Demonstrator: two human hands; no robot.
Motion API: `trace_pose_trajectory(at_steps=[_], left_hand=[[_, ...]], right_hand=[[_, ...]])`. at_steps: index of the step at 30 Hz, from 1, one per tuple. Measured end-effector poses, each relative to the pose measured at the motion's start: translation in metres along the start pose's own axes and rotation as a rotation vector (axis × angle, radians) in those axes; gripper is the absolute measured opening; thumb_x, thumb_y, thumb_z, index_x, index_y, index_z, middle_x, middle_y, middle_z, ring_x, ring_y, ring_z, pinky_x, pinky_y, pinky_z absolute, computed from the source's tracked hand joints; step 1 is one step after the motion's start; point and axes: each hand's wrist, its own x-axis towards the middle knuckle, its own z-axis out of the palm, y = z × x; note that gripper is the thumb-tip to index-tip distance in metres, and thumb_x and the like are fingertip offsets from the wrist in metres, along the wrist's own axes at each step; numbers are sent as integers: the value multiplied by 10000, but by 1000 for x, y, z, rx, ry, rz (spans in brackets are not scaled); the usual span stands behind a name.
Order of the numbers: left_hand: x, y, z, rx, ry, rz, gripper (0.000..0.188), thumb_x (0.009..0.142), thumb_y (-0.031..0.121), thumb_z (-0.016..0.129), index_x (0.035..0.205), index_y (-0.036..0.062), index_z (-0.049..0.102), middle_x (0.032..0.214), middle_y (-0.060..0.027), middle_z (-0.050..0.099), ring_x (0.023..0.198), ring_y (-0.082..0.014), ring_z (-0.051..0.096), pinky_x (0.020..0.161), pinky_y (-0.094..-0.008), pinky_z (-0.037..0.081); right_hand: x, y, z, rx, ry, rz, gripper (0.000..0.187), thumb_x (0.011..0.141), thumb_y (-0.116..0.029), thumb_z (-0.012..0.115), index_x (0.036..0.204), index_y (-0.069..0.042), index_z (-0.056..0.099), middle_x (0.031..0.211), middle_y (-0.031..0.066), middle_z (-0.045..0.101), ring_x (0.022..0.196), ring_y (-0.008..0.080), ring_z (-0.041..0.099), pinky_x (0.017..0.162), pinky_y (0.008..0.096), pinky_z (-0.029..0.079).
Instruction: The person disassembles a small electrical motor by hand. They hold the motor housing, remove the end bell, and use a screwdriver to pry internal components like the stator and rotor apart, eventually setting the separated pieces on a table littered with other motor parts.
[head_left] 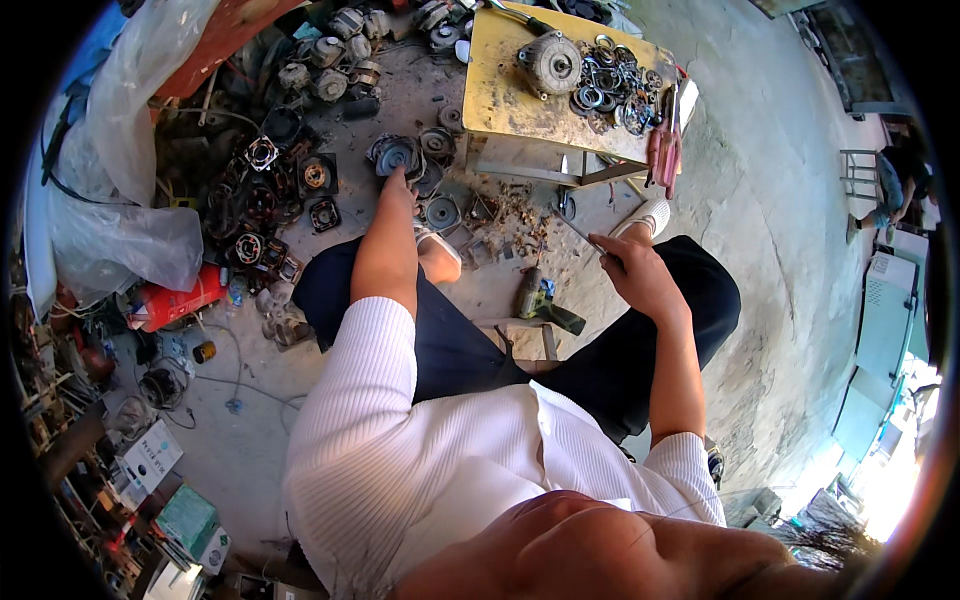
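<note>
Out to the front left, my left hand (399, 190) has its fingers at the near rim of a round grey motor end cover (396, 156) low by the floor; most of the fingers are hidden. My right hand (636, 268), above my right knee, is closed round a slim metal tool (576, 230) whose thin shaft points forward and left. I cannot make out its handle inside the fist. Ahead stands a low yellow worktable (495, 80), bearing a motor housing (550, 64) and a heap of bearings and rings (612, 85).
Red-handled tools (663, 155) hang at the table's right edge. Old motors (330, 70) and stator cores (262, 152) crowd the left. Scattered debris (525, 222) and a green-and-black power tool (540, 300) lie between my feet. At right, a person (900, 180) is beside a metal rack.
</note>
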Motion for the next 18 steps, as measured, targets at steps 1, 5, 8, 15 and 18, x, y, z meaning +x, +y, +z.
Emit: trace_pose_trajectory(at_steps=[1, 5, 8, 15, 18], left_hand=[[-2, 1, 0, -29, 24, -2, 729, 765, 544, 741, 1334, 154, 502, 1319, -28, 514, 1191, -247, 513, 1065, -551, 296], [-4, 11, 10, -107, 138, -53, 691, 754, 544, 746, 1301, 183, 528, 1312, -38, 523, 1191, -263, 517, 1068, -558, 278], [0, 10, 8, -129, 98, -12, 658, 772, 525, 731, 1296, 186, 522, 1332, -58, 516, 1186, -292, 526, 1079, -552, 267], [8, 25, 15, -229, 0, 15, 559, 865, 461, 631, 1333, 198, 478, 1351, -66, 517, 1204, -306, 535, 1088, -530, 264], [29, 36, 21, -154, 20, 122, 569, 881, 461, 610, 1360, 194, 455, 1372, -62, 507, 1167, -305, 568, 1087, -528, 270]], right_hand=[[0, 0, 0, -11, -8, 3, 332, 882, -97, 587, 1208, -102, 647, 926, 202, 672, 904, 380, 637, 792, 446, 505], [-1, 1, 3, -16, 12, -52, 325, 885, -99, 585, 1204, -98, 646, 917, 204, 671, 891, 381, 638, 780, 450, 504], [-2, -4, 2, 10, 4, -63, 314, 890, -102, 584, 1197, -94, 648, 921, 206, 671, 891, 379, 637, 775, 454, 503], [4, 1, 6, -14, -23, -28, 304, 894, -107, 584, 1191, -95, 651, 907, 218, 668, 879, 385, 637, 770, 457, 500], [9, -1, 6, -8, -31, -43, 305, 895, -107, 583, 1193, -94, 650, 893, 223, 665, 861, 390, 636, 766, 460, 499]])
